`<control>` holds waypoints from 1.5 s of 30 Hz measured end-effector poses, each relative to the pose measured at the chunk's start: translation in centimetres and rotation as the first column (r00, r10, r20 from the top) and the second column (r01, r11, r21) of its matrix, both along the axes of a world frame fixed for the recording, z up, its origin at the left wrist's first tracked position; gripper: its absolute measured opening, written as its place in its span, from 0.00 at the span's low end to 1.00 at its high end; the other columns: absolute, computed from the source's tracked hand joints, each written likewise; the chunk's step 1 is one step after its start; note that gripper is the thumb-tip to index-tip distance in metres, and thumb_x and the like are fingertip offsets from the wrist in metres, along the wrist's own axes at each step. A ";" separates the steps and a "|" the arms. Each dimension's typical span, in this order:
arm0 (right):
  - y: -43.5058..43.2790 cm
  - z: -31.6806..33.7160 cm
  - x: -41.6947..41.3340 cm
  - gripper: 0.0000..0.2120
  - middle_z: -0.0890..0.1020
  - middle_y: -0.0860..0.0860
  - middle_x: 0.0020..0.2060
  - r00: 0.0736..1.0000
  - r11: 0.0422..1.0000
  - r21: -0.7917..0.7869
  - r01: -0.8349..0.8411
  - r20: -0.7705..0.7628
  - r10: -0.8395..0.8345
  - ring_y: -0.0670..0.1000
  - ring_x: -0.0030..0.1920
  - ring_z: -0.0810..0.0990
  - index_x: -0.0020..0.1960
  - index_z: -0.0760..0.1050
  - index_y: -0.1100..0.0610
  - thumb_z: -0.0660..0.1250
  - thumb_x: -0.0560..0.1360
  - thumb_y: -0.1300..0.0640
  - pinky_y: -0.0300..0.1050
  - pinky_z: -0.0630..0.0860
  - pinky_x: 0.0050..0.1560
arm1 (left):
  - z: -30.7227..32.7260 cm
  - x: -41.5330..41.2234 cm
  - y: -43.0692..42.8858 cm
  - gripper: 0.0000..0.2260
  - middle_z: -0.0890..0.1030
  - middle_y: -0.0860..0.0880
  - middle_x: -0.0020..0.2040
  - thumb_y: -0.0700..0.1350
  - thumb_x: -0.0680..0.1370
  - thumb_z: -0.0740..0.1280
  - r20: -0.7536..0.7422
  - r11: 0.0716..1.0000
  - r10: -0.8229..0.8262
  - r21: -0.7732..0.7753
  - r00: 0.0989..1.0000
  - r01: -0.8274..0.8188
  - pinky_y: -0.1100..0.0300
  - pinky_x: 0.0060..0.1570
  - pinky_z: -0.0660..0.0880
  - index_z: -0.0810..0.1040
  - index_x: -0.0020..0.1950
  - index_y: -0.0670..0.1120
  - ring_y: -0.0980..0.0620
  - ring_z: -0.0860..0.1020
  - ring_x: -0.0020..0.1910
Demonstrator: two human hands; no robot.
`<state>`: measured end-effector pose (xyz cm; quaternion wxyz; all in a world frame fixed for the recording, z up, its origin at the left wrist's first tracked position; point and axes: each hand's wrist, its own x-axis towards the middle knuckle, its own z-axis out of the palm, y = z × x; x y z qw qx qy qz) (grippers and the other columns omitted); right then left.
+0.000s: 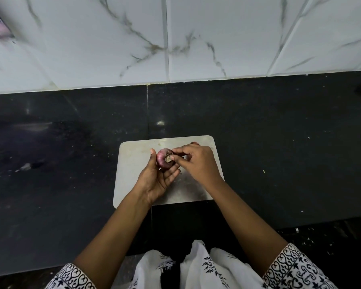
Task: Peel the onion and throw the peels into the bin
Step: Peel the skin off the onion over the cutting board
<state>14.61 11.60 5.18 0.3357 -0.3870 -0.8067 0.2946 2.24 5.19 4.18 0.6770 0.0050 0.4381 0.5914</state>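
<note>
Red onion [162,159], small, light and firm, cradled in the curled left hand [156,178] above the cutting board [133,163] on the table; right hand [193,161] grip pinches the dry, papery, probably tear-prone skin at its tip, the likeliest starting point.

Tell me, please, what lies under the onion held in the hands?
Under the onion are the left hand's cupped fingers, then the pale cutting board on the black counter. The hands cover the board directly below.
</note>
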 end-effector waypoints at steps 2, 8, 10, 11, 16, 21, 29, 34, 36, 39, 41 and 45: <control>-0.1 0.0 -0.1 0.10 0.85 0.53 0.41 0.998 0.999 0.030 0.030 0.049 -0.032 0.51 0.39 0.81 0.49 0.83 0.57 0.73 0.70 0.54 0.53 0.79 0.43 | 0.0 0.1 0.0 0.23 0.85 0.41 0.43 0.60 0.80 0.53 0.012 1.000 0.002 0.017 1.000 -0.002 0.59 0.39 0.81 0.75 0.58 0.43 0.51 0.84 0.38; -0.2 0.3 -0.8 0.05 0.85 0.50 0.40 0.989 0.995 0.072 0.070 0.128 -0.079 0.52 0.39 0.82 0.44 0.83 0.54 0.70 0.71 0.54 0.51 0.78 0.40 | -0.1 0.1 -0.1 0.21 0.84 0.41 0.44 0.56 0.81 0.53 0.094 0.998 -0.003 0.065 0.996 -0.003 0.56 0.39 0.81 0.76 0.54 0.40 0.49 0.84 0.38; -0.4 0.4 -0.9 0.05 0.84 0.51 0.38 0.986 0.991 0.127 0.051 0.150 -0.070 0.52 0.37 0.82 0.43 0.82 0.55 0.70 0.70 0.55 0.51 0.78 0.38 | 0.1 0.0 0.0 0.21 0.82 0.43 0.44 0.57 0.80 0.55 0.086 0.997 -0.018 0.079 0.996 0.012 0.60 0.33 0.81 0.76 0.52 0.41 0.51 0.82 0.37; -0.5 0.4 -1.0 0.05 0.84 0.51 0.37 0.986 0.988 0.146 0.041 0.152 -0.064 0.53 0.36 0.81 0.42 0.81 0.55 0.69 0.70 0.55 0.51 0.78 0.37 | 0.1 -0.1 0.0 0.20 0.81 0.44 0.42 0.57 0.80 0.56 0.065 0.997 -0.029 0.078 0.997 0.024 0.63 0.30 0.79 0.77 0.51 0.41 0.52 0.81 0.34; -0.5 0.4 -1.3 0.04 0.82 0.50 0.35 0.993 0.983 0.185 0.001 0.119 -0.023 0.51 0.34 0.80 0.39 0.78 0.56 0.67 0.68 0.56 0.50 0.77 0.35 | 0.0 -0.5 -0.2 0.15 0.78 0.47 0.33 0.52 0.79 0.57 -0.004 0.994 -0.046 0.101 0.999 0.046 0.68 0.18 0.66 0.75 0.42 0.43 0.55 0.75 0.27; 0.6 0.5 -1.7 0.02 0.82 0.50 0.35 0.994 0.997 0.078 0.023 0.105 -0.031 0.49 0.36 0.80 0.39 0.78 0.57 0.70 0.69 0.59 0.50 0.78 0.37 | -0.2 -0.8 -0.5 0.11 0.75 0.46 0.36 0.50 0.71 0.61 0.022 0.984 -0.082 0.161 0.996 0.078 0.69 0.17 0.61 0.74 0.44 0.42 0.54 0.71 0.27; 2.6 0.0 -0.7 0.01 0.84 0.50 0.38 0.977 0.986 0.000 0.165 0.137 -0.163 0.49 0.38 0.80 0.40 0.79 0.57 0.71 0.70 0.60 0.49 0.77 0.42 | -1.3 -1.4 -1.0 0.23 0.74 0.43 0.39 0.49 0.57 0.75 0.127 0.971 -0.129 0.220 0.983 0.099 0.67 0.19 0.67 0.72 0.44 0.39 0.52 0.74 0.30; 1.5 -0.5 -0.4 0.03 0.84 0.51 0.40 0.979 0.982 -0.125 0.139 0.170 -0.116 0.48 0.40 0.81 0.44 0.79 0.57 0.71 0.71 0.63 0.46 0.79 0.45 | -1.9 -1.7 -0.5 0.14 0.76 0.45 0.39 0.55 0.78 0.59 0.130 0.995 0.074 0.052 0.989 -0.081 0.66 0.22 0.74 0.74 0.44 0.45 0.51 0.80 0.30; 1.1 -0.9 -0.3 0.04 0.83 0.51 0.41 0.975 0.986 -0.129 0.107 0.210 -0.078 0.49 0.42 0.81 0.46 0.79 0.57 0.69 0.72 0.63 0.47 0.79 0.47 | -1.9 -1.9 -0.3 0.19 0.80 0.45 0.38 0.58 0.80 0.56 0.098 0.994 0.098 0.027 0.990 -0.101 0.66 0.23 0.76 0.76 0.48 0.45 0.51 0.81 0.31; 1.0 -1.1 -0.4 0.10 0.84 0.53 0.48 0.939 0.996 -0.080 0.029 0.345 0.001 0.53 0.51 0.78 0.53 0.80 0.56 0.63 0.76 0.65 0.46 0.74 0.52 | -1.8 -2.0 -0.1 0.22 0.83 0.46 0.37 0.60 0.80 0.53 0.027 0.997 0.071 0.017 0.997 -0.071 0.65 0.25 0.76 0.76 0.52 0.45 0.52 0.82 0.32; 0.9 -1.1 -0.5 0.14 0.82 0.52 0.54 0.915 0.998 -0.057 -0.013 0.402 0.035 0.55 0.56 0.76 0.58 0.78 0.55 0.60 0.76 0.66 0.48 0.73 0.56 | -1.7 -1.9 0.1 0.23 0.82 0.46 0.39 0.62 0.80 0.52 0.000 0.998 0.064 0.008 0.998 -0.064 0.65 0.26 0.75 0.77 0.53 0.46 0.52 0.80 0.34; 0.7 -0.5 -0.8 0.11 0.82 0.51 0.52 0.961 0.999 -0.042 0.015 0.278 -0.003 0.54 0.52 0.79 0.56 0.78 0.55 0.62 0.77 0.63 0.52 0.76 0.55 | -1.3 -1.4 0.4 0.22 0.79 0.46 0.44 0.62 0.79 0.52 0.004 0.997 0.067 -0.031 0.998 -0.067 0.62 0.37 0.73 0.76 0.55 0.47 0.52 0.76 0.40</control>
